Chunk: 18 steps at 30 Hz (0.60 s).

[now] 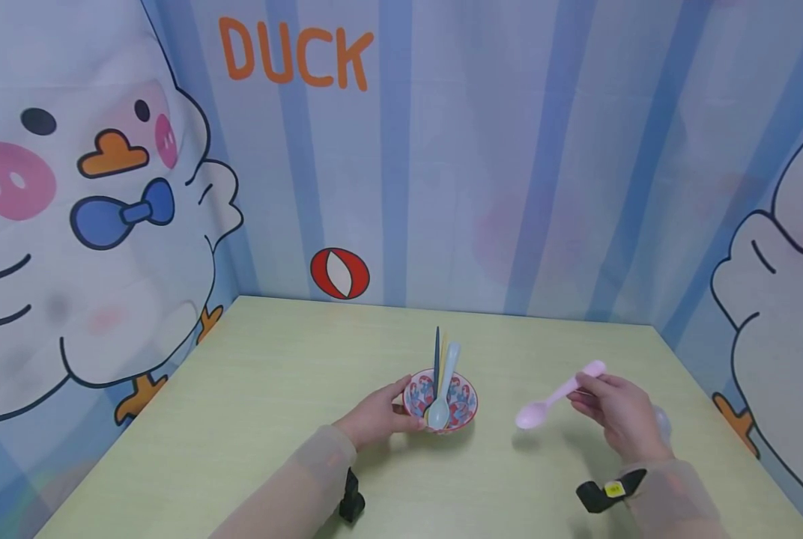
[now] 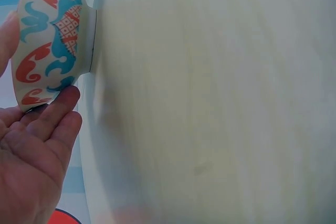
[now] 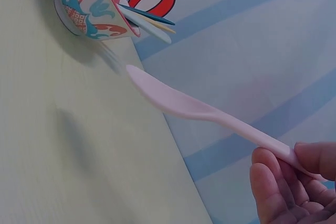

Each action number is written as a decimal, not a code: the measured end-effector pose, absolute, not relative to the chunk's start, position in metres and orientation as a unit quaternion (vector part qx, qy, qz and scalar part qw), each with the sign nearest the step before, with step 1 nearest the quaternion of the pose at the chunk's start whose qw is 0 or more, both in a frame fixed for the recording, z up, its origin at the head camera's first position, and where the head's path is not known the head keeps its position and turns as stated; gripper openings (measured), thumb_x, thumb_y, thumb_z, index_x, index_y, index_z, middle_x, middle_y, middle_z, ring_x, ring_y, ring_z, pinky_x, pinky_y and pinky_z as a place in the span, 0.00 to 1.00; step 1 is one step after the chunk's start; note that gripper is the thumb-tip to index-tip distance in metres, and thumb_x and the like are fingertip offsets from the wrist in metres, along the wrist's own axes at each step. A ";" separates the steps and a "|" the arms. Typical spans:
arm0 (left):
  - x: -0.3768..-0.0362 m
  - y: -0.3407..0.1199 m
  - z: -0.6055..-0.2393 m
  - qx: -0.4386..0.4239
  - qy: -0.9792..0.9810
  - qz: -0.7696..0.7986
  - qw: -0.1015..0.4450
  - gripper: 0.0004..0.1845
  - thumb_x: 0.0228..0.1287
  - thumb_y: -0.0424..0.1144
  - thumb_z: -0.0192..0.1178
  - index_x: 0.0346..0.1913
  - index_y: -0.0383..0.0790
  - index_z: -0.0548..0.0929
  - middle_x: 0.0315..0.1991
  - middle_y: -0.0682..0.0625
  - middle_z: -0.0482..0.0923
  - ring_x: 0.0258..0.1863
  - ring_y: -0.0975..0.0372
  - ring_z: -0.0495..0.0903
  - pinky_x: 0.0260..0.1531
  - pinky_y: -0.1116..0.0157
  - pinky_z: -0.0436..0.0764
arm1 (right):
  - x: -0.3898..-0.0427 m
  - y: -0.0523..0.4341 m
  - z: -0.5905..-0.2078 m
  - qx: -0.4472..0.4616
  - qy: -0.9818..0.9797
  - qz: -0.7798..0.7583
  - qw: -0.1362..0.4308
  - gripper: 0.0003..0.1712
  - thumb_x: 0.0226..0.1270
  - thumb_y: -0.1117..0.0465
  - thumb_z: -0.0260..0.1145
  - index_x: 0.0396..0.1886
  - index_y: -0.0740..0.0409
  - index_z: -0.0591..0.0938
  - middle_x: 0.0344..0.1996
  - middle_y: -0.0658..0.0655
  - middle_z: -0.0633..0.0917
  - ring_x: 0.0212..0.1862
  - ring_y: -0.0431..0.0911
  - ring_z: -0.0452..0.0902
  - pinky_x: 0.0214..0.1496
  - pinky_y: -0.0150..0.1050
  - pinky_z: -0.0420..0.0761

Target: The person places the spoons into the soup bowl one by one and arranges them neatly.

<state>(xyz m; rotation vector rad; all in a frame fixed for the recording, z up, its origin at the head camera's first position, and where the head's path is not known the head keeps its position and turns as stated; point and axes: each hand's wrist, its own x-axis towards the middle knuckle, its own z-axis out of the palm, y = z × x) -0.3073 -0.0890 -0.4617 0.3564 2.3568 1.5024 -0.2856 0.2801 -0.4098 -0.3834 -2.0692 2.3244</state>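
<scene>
My left hand (image 1: 381, 414) grips the left side of a patterned bowl (image 1: 465, 400), thumb at the rim and fingers against its outer wall. Red and blue motifs cover the bowl's outside (image 2: 52, 40) in the left wrist view. Leaning in the bowl are a light blue spoon (image 1: 450, 367), a thin dark blue stick (image 1: 437, 352) and a thin yellow stick (image 1: 444, 350). To the right, my right hand (image 1: 617, 415) pinches a pink spoon (image 3: 178, 100) by its handle end. The spoon's scoop points left toward the bowl, raised above the table with a shadow below.
A pale rounded thing (image 1: 662, 424) stands on the table behind my right hand, mostly hidden by it. The light yellow table (image 1: 294, 359) ends at a striped blue backdrop (image 1: 455, 187) with duck pictures at both sides.
</scene>
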 end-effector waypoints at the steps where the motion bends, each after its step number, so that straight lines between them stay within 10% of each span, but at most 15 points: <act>1: -0.307 -0.089 -0.462 0.125 0.826 0.526 0.161 0.50 0.55 0.46 0.71 0.76 0.44 0.53 0.55 0.50 0.76 0.54 0.57 0.76 0.58 0.50 0.71 | -0.286 0.279 -0.409 -0.121 -0.659 0.742 0.003 0.26 0.69 0.57 0.63 0.58 0.69 0.68 0.29 0.49 0.84 0.33 0.39 0.84 0.41 0.33 0.82; 18: -0.307 -0.089 -0.462 0.125 0.829 0.522 0.159 0.50 0.56 0.46 0.71 0.76 0.45 0.52 0.55 0.50 0.76 0.54 0.57 0.77 0.58 0.50 0.71 | -0.298 0.254 -0.396 -0.098 -0.657 0.748 0.007 0.20 0.70 0.62 0.62 0.54 0.71 0.71 0.27 0.50 0.85 0.31 0.39 0.84 0.39 0.33 0.82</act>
